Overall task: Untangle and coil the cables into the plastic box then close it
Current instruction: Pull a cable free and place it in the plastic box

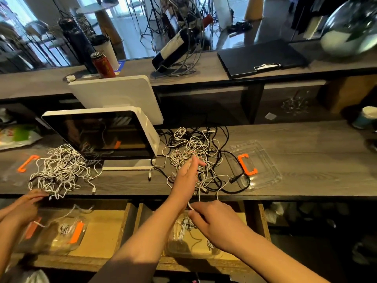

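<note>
1. While the left hand [186,176] reaches into the cable tangle [195,158] just right of the white monitor [106,135], its fingers look fairly straight and close together; whether they pinch a strand I cannot tell.
2. Right hand [214,220], below the tangle and off the counter edge, has finger and thumb clamped on a white cable [199,193] running up into the heap.
3. Under that hand sits the plastic box [189,242], open in a drawer, with a few coiled white leads inside.
4. Its clear lid [263,166], orange clip attached, lies right of the tangle.
5. My read: untangling is under way; next comes drawing this lead free, then coiling it down.
6. Another person's hands [26,205] work a second heap left of the monitor.
7. Red can [103,65] behind the monitor: markings unreadable.
</note>
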The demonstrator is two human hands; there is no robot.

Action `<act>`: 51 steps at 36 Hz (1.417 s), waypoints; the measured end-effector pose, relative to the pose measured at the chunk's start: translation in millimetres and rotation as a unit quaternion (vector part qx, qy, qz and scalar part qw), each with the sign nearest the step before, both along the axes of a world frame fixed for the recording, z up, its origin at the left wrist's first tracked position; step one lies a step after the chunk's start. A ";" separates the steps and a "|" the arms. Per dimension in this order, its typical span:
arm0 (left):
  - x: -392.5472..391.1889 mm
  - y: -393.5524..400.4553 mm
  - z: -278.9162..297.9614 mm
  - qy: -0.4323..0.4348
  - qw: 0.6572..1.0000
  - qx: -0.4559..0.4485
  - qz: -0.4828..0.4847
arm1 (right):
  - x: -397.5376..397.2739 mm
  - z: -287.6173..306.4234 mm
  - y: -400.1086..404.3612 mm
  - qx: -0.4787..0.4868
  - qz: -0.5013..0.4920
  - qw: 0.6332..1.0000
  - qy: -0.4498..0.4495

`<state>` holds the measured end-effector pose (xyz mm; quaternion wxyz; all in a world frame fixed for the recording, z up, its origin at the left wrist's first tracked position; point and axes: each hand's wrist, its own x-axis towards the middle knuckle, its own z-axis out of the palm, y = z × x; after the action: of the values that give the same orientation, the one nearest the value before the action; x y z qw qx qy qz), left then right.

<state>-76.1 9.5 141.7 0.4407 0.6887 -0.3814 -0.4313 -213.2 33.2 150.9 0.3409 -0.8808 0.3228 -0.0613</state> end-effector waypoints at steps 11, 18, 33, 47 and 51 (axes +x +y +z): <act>-10.1 16.5 4.7 0.188 0.963 0.141 -0.131 | -13.3 12.1 -49.8 -0.060 -0.036 0.992 -0.108; -2.7 18.4 11.6 0.347 0.897 0.176 -0.209 | -17.0 12.1 -76.6 -0.052 -0.116 0.980 -0.154; 5.6 28.9 17.8 0.119 0.964 0.136 -0.195 | -20.9 0.7 -64.3 -0.068 -0.164 0.958 -0.224; 7.8 33.2 24.1 0.222 0.960 -0.001 -0.168 | -22.6 -9.7 -50.1 0.077 -0.229 0.941 -0.237; 4.9 33.6 26.4 0.249 0.959 -0.029 -0.131 | -23.1 -11.7 -47.2 0.099 -0.214 0.943 -0.234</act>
<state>-71.2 43.0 168.0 0.4811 0.4904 -0.3586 -0.6320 -236.2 -14.0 139.2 0.4716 -0.7136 0.4191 -0.3045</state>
